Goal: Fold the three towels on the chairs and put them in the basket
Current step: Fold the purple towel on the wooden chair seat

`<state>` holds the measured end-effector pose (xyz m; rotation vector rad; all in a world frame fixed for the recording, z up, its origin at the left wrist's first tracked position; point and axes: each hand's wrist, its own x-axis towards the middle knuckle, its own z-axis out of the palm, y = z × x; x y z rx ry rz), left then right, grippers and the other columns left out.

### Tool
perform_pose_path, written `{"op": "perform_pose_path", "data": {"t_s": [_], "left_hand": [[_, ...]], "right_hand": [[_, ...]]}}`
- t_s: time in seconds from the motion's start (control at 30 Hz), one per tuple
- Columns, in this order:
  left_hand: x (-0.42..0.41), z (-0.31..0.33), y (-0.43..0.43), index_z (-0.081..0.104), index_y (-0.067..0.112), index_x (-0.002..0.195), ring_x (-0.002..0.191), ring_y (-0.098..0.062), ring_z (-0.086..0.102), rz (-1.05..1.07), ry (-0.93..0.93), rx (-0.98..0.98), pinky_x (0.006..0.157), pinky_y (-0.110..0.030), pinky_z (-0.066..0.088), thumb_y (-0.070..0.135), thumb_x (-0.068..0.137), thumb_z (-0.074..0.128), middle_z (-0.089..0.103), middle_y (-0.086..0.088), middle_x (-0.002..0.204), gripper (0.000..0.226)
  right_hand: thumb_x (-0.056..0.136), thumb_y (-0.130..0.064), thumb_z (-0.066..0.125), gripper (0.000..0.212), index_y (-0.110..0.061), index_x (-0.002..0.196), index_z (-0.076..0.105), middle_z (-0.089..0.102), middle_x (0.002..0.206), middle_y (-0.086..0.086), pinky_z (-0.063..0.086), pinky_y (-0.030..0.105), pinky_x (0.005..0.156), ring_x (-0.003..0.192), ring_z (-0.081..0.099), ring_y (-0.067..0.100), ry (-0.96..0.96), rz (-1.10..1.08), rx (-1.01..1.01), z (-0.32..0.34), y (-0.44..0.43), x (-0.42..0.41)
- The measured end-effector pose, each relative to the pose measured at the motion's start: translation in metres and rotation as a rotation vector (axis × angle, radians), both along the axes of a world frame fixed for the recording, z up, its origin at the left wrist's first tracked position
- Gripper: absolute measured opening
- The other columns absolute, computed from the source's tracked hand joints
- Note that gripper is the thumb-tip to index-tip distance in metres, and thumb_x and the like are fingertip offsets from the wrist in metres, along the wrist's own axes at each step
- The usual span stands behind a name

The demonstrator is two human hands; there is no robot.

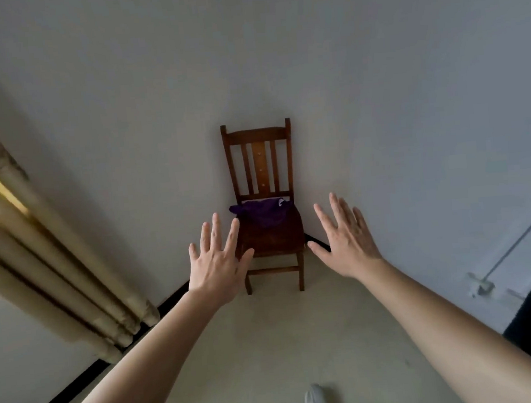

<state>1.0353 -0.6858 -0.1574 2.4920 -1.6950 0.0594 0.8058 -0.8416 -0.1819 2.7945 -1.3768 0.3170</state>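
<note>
At the left edge of the frame, beige pleated curtains [50, 266] are hanging. The left hand [218, 265] is reaching forward, its fingers [216, 230] spread wide and holding nothing. In the centre, a crumpled purple towel [263, 214] is lying on the seat of a dark brown wooden chair [259, 157] against the white wall. The right hand [347, 242] is likewise spread open and empty.

One chair [262, 201]; one purple towel [262, 216] — two spread hands, left hand [215, 262]; right hand [348, 242].
</note>
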Motion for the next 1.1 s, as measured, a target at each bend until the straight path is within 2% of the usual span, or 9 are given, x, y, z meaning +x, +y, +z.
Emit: {"op": "perform_pose_path", "data": {"t_s": [0.17, 0.27, 0.47, 0.6, 0.7, 0.83, 1.0, 1.1], "left_hand": [[0.076, -0.024, -0.139, -0.012, 0.033, 0.154, 0.151, -0.032, -0.011, -0.005, 0.009, 0.147, 0.119, -0.059, 0.011, 0.067, 0.095, 0.013, -0.019, -0.007, 0.163, 0.072], [0.127, -0.024, -0.213, -0.012, 0.034, 0.154, 0.15, -0.032, -0.013, 0.002, 0.039, 0.188, 0.12, -0.058, 0.007, 0.064, 0.097, 0.015, -0.02, -0.006, 0.163, 0.07], [0.22, -0.046, -0.302, -0.013, 0.035, 0.153, 0.151, -0.03, -0.011, -0.021, 0.067, 0.276, 0.12, -0.056, 0.011, 0.063, 0.098, 0.014, -0.018, -0.004, 0.163, 0.068], [0.301, -0.094, -0.376, -0.012, 0.033, 0.154, 0.151, -0.029, -0.008, -0.077, 0.09, 0.295, 0.12, -0.054, 0.011, 0.073, 0.08, -0.011, -0.017, -0.007, 0.164, 0.084], [0.358, -0.142, -0.437, -0.005, 0.03, 0.156, 0.151, -0.032, 0.0, -0.123, 0.14, 0.337, 0.118, -0.056, 0.016, 0.077, 0.072, -0.022, -0.009, -0.011, 0.164, 0.097], [0.412, -0.198, -0.495, -0.009, 0.028, 0.155, 0.151, -0.03, -0.005, -0.151, 0.215, 0.4, 0.12, -0.054, 0.012, 0.072, 0.071, -0.015, -0.013, -0.01, 0.164, 0.095], [0.465, -0.282, -0.555, -0.014, 0.027, 0.154, 0.151, -0.031, -0.005, -0.191, 0.247, 0.428, 0.12, -0.052, 0.013, 0.08, 0.067, -0.027, -0.014, -0.01, 0.163, 0.103], [0.48, -0.333, -0.578, -0.013, 0.028, 0.154, 0.151, -0.032, -0.002, -0.169, 0.288, 0.423, 0.12, -0.051, 0.015, 0.072, 0.082, -0.006, -0.009, -0.011, 0.164, 0.085]], "right_hand": [[0.098, -0.064, 0.03, 0.083, -0.023, 0.158, -0.01, -0.017, 0.164, 0.017, 0.006, 0.05, 0.124, 0.153, -0.004, 0.035, 0.063, -0.015, 0.099, -0.014, -0.143, 0.069], [0.099, -0.062, 0.032, 0.082, -0.021, 0.159, -0.005, -0.009, 0.165, 0.018, 0.009, 0.051, 0.124, 0.153, 0.001, 0.035, 0.079, -0.013, 0.082, -0.006, -0.229, 0.117], [0.1, -0.055, 0.035, 0.076, -0.016, 0.158, 0.006, 0.007, 0.165, 0.019, 0.017, 0.051, 0.122, 0.152, 0.011, 0.036, 0.134, 0.021, 0.126, -0.014, -0.333, 0.21], [0.1, -0.055, 0.035, 0.076, -0.017, 0.158, 0.005, 0.009, 0.164, 0.02, 0.017, 0.049, 0.122, 0.151, 0.014, 0.035, 0.165, 0.024, 0.173, -0.062, -0.399, 0.283], [0.1, -0.058, 0.032, 0.076, -0.019, 0.159, 0.005, 0.008, 0.165, 0.017, 0.015, 0.047, 0.122, 0.152, 0.013, 0.033, 0.191, -0.049, 0.268, -0.109, -0.436, 0.332], [0.1, -0.059, 0.028, 0.075, -0.021, 0.159, 0.004, 0.006, 0.166, 0.015, 0.016, 0.048, 0.123, 0.152, 0.012, 0.032, 0.212, -0.13, 0.376, -0.167, -0.471, 0.382], [0.099, -0.06, 0.03, 0.074, -0.023, 0.158, 0.007, 0.008, 0.166, 0.012, 0.019, 0.046, 0.122, 0.152, 0.015, 0.031, 0.2, -0.195, 0.526, -0.254, -0.502, 0.43], [0.1, -0.056, 0.037, 0.072, -0.023, 0.158, 0.012, 0.014, 0.165, 0.013, 0.025, 0.046, 0.12, 0.15, 0.02, 0.032, 0.171, -0.217, 0.582, -0.304, -0.517, 0.451]]}}
